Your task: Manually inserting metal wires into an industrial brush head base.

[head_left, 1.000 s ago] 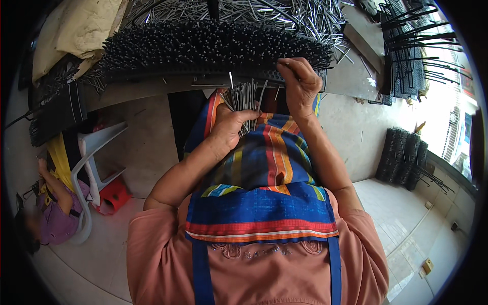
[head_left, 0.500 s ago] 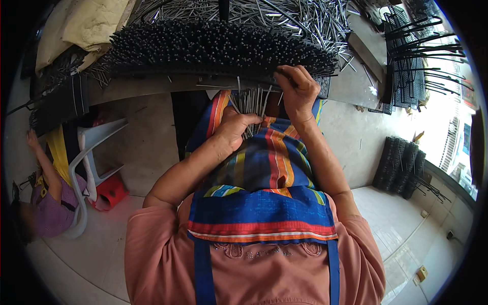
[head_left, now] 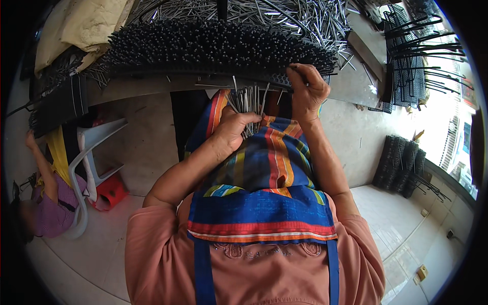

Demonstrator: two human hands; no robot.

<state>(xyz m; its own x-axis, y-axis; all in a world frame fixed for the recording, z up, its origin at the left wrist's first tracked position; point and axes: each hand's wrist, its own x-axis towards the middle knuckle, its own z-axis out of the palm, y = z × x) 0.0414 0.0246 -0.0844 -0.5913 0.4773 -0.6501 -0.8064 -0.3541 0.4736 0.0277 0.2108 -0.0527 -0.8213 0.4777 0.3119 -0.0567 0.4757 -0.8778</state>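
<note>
Metalworking workshop. The bench point(head_left: 134, 88) carries a dense block of upright black pins point(head_left: 218, 48) and, behind it, a heap of loose metal strips point(head_left: 315, 23); dark wire racks point(head_left: 404, 79) occupy the right, and black bundles point(head_left: 399, 165) rest on the tiled floor point(head_left: 391, 223). The wearer has a striped apron point(head_left: 262, 211); a co-worker point(head_left: 53, 208) sits at left.

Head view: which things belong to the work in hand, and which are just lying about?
Apparently in use:
- left hand, gripping metal strips
- right hand, near the rods
- upright dark rods on a perforated black board
- loose metal pile behind

Apparently just lying about:
- crumpled tan sheet
- red object on the floor
- dark bundles at right
</note>
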